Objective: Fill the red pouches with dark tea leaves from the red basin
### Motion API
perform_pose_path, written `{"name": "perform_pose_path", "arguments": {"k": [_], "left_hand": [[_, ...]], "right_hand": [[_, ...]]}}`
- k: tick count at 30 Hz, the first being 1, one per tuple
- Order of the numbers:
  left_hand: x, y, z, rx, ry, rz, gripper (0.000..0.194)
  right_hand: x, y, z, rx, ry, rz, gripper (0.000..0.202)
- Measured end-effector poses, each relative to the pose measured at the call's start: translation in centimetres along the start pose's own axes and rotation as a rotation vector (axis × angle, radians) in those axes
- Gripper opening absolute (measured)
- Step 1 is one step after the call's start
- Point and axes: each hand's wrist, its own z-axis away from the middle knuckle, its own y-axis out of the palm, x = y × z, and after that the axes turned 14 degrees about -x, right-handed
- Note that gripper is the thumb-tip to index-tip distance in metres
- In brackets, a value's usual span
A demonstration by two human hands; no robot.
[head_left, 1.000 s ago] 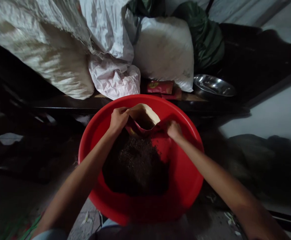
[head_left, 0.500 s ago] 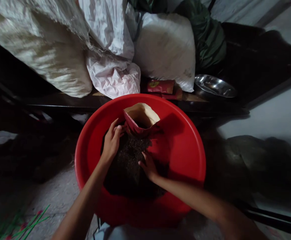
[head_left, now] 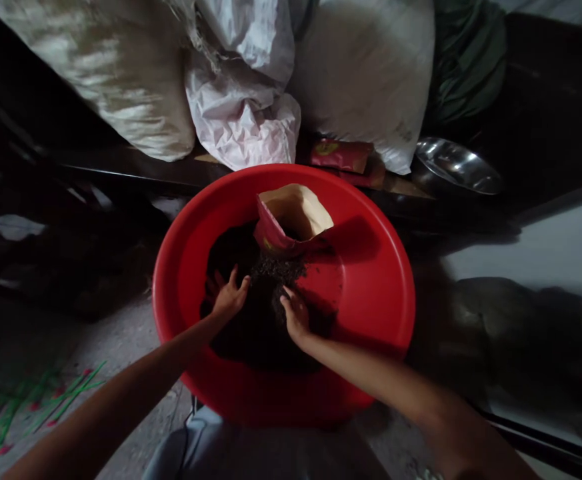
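Observation:
A large red plastic tub (head_left: 381, 293) holds a mound of dark, crumbly soil (head_left: 265, 347). Inside it, toward the back, stands an open red paper bag (head_left: 273, 237) with a cream lining; its inside is dark. Over the soil on the left is my left hand (head_left: 231, 293), fingers spread and nothing in them. My right hand (head_left: 297, 319) is curled in the soil just in front of the bag, with dark crumbs gathered against its fingers. Part of its fingers is hidden by the soil.
Behind the tub, a dark bench (head_left: 145, 170) carries white sacks (head_left: 251, 133), folded red packets (head_left: 341, 157), a green sack (head_left: 465, 67) and a shiny metal bowl (head_left: 458, 167). Green sticks with red ends (head_left: 35, 400) lie on the floor at left.
My left hand has left the bag's left side and come toward me over the soil. My right hand has curled its fingers against the soil. The view has shifted slightly.

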Motion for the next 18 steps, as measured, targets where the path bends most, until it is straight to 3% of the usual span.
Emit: {"name": "perform_pose_path", "arguments": {"k": [4,9,13,18], "left_hand": [[-1.4,1.0,0.9,-0.052,-0.080,-0.014,0.066],[-2.1,1.0,1.0,-0.059,-0.106,0.074,0.061],[-2.1,0.2,0.9,-0.090,-0.146,0.238,0.059],[-1.9,-1.8,1.5,-0.248,-0.229,0.502,0.047]], "right_hand": [[0.5,2.3,-0.4,-0.081,0.102,-0.078,0.059],[2.1,6.3,-1.2,-0.143,0.216,-0.236,0.061],[4.6,9.3,-1.3,-0.079,0.261,-0.398,0.058],[9.0,11.1,-0.1,0.023,0.305,-0.567,0.049]]}}
